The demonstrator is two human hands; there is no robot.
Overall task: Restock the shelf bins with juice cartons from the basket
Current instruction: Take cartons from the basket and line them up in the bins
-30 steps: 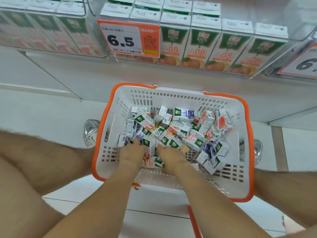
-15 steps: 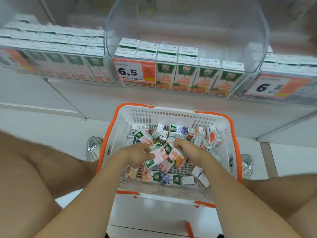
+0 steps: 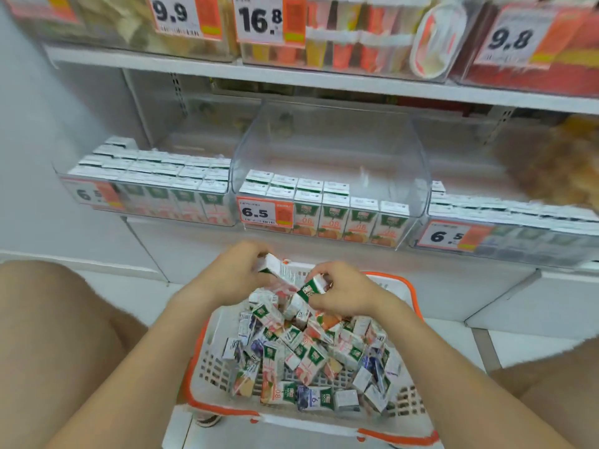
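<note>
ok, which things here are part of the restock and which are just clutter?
Job:
- left hand, gripping the first carton
- right hand, gripping the second carton
- basket with loose cartons
- left bin, middle bin, right bin

Clutter:
- top-shelf goods
- price tags above them

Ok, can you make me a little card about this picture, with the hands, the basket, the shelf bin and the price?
left hand: holds a juice carton above the basket
right hand: holds a second carton, close beside the first
basket: white with an orange rim, heaped with loose cartons
middle bin: clear, partly filled, room behind the rows
price tag: 6.5
</note>
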